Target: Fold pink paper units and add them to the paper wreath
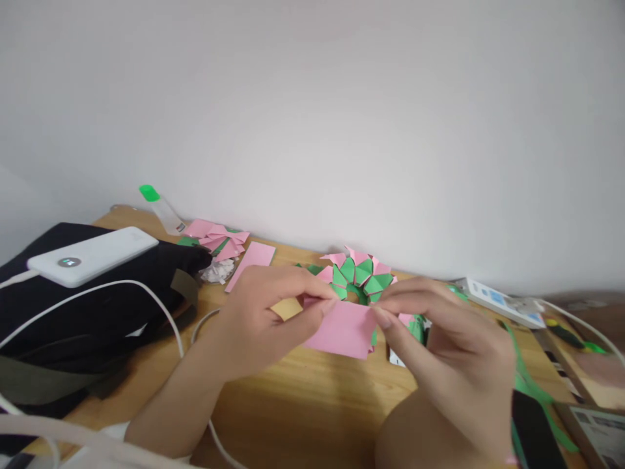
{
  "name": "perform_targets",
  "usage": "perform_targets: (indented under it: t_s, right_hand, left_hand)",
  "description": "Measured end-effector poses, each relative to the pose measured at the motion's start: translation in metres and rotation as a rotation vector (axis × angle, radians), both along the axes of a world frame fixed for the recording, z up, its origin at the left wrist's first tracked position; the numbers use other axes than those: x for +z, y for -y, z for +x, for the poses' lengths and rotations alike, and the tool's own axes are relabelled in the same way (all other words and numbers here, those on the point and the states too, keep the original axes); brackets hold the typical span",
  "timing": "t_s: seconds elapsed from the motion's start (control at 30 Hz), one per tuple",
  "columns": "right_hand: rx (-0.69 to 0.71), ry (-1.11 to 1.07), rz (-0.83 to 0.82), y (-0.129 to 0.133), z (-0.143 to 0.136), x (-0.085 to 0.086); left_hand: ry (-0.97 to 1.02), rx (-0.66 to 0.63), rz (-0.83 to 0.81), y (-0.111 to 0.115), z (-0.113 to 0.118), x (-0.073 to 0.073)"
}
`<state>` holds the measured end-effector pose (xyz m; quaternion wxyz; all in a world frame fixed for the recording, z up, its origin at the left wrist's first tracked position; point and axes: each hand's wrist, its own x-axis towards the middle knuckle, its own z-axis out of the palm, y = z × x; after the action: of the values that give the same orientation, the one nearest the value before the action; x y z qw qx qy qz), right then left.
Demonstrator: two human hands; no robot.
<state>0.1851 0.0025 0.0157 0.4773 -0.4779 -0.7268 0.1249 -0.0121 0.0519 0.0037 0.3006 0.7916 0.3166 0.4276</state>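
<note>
A small pink sheet of paper (342,331) is held up above the wooden table, stretched between my two hands. My left hand (273,319) pinches its upper left corner between thumb and fingers. At the upper right corner, my right hand (444,352) grips the same sheet with thumb and forefinger. Just behind the paper lies a ring of folded green and pink paper pieces (364,270), partly hidden by the sheet and my fingers. Left of it rests a flat pink paper strip (251,264).
A white power bank (95,255) with a lit display lies on a black bag (63,326) at left, its cable looping over the table (293,404). Behind are a green-capped bottle (161,208) and folded pink papers (222,238). A power strip (498,301) lies right.
</note>
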Motion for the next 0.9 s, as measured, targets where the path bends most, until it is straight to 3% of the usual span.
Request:
perform_targets:
  t_s: [0.1,0.27,0.33,0.43,0.53,0.6,0.73,0.83,0.9]
  right_hand:
    - [-0.013,-0.009,-0.003,0.003,0.007,-0.003]
    - [-0.184,-0.065,0.02,0.009,0.02,-0.005]
    - [-0.156,0.006,0.013,0.008,0.02,-0.002]
    - [0.0,0.159,-0.028,0.001,0.012,0.001]
    - [0.081,0.19,-0.04,-0.005,0.002,0.002]
    - [0.065,0.132,-0.034,-0.007,-0.002,0.001]
    - [0.035,-0.004,-0.119,-0.008,-0.002,-0.003]
    - [0.077,-0.178,-0.236,-0.011,-0.005,-0.007]
    - [0.103,-0.315,-0.287,-0.013,-0.009,-0.01]
  left_hand:
    - [-0.038,0.047,0.035,-0.003,-0.005,0.0]
    - [0.044,0.349,0.057,-0.005,-0.017,-0.001]
    - [0.084,0.404,0.068,-0.005,-0.018,-0.002]
    - [-0.057,0.135,0.074,-0.003,-0.012,-0.004]
    - [-0.251,-0.105,-0.045,-0.001,-0.002,-0.006]
    - [-0.234,-0.109,-0.124,0.0,0.004,-0.007]
    - [0.019,0.044,-0.235,-0.002,0.006,-0.005]
    - [0.101,0.111,-0.228,-0.005,0.005,-0.003]
    - [0.11,0.083,-0.221,-0.006,0.005,-0.001]
